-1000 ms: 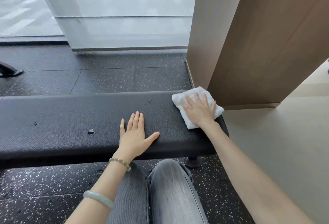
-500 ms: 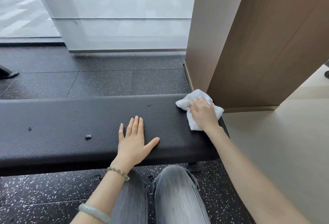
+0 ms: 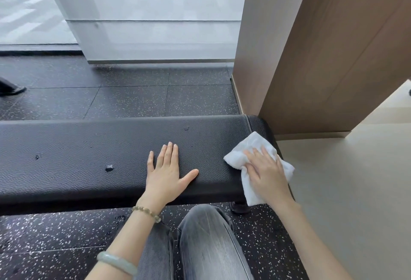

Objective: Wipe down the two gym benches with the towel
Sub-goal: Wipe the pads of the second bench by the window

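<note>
A black padded gym bench [image 3: 89, 150] runs across the view from the left edge to a rounded end at the right. Its textured top has a few small nicks. My left hand [image 3: 165, 172] lies flat on the pad with fingers straight and thumb spread. My right hand [image 3: 265, 172] presses a white towel [image 3: 239, 157] onto the bench's right end, fingers lying over the cloth. The towel hangs over the near edge of the pad. Only one bench is in view.
A wood-panelled column [image 3: 311, 57] stands just behind the bench's right end. Black speckled rubber flooring [image 3: 133, 97] surrounds the bench, with pale smooth floor [image 3: 355, 190] to the right. A frosted glass wall [image 3: 155, 13] runs behind. My knees in grey jeans [image 3: 200, 246] are in front.
My right hand has drawn the towel from the far right corner of the pad toward the near edge. The left hand has stayed flat in place.
</note>
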Motion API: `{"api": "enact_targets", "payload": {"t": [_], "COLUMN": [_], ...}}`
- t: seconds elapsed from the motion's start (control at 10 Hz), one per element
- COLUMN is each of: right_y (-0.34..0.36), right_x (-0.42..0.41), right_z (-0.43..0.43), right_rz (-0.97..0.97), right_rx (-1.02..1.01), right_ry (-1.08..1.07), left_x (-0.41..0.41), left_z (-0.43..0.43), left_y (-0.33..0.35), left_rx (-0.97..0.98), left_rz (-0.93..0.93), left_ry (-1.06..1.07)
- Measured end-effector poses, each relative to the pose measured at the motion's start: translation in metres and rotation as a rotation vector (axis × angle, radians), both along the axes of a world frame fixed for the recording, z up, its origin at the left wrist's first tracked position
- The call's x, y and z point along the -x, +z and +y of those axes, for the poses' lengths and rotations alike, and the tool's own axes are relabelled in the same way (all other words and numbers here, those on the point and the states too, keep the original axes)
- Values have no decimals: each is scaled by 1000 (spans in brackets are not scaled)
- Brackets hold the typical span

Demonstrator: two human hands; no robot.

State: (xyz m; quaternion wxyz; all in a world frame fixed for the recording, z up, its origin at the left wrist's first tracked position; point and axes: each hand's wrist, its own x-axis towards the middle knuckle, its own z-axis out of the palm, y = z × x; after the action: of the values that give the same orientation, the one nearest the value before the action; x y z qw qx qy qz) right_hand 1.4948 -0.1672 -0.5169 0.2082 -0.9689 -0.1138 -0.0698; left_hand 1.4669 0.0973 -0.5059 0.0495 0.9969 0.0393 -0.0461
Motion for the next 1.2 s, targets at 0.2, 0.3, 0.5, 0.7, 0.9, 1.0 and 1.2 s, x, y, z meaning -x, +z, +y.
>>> {"api": "enact_targets", "payload": {"t": [0.2, 0.3, 0.5, 0.7, 0.9, 1.0, 1.2], "right_y": [13, 21, 17, 1, 2, 14, 20], "right_x": [-47, -108, -98, 19, 36, 3, -99], "right_z": [8, 14, 10, -9, 16, 42, 93], "right_rz": [175, 286, 210, 74, 86, 178, 280], "right_rx": [255, 267, 260, 107, 344, 320, 289], "right_ry": [-67, -77, -38, -23, 125, 171, 106], "left_x": [-1, -1, -1, 1, 0, -3, -1], "left_z": [0, 0, 0, 1, 1, 2, 3], "left_y": [1, 1, 2, 0, 0, -1, -2], "left_rx": [19, 15, 28, 51, 60, 68, 97], "left_rz": [-2, -1, -6, -19, -21, -25, -39], "left_ry": [-4, -6, -11, -10, -4, -8, -22]}}
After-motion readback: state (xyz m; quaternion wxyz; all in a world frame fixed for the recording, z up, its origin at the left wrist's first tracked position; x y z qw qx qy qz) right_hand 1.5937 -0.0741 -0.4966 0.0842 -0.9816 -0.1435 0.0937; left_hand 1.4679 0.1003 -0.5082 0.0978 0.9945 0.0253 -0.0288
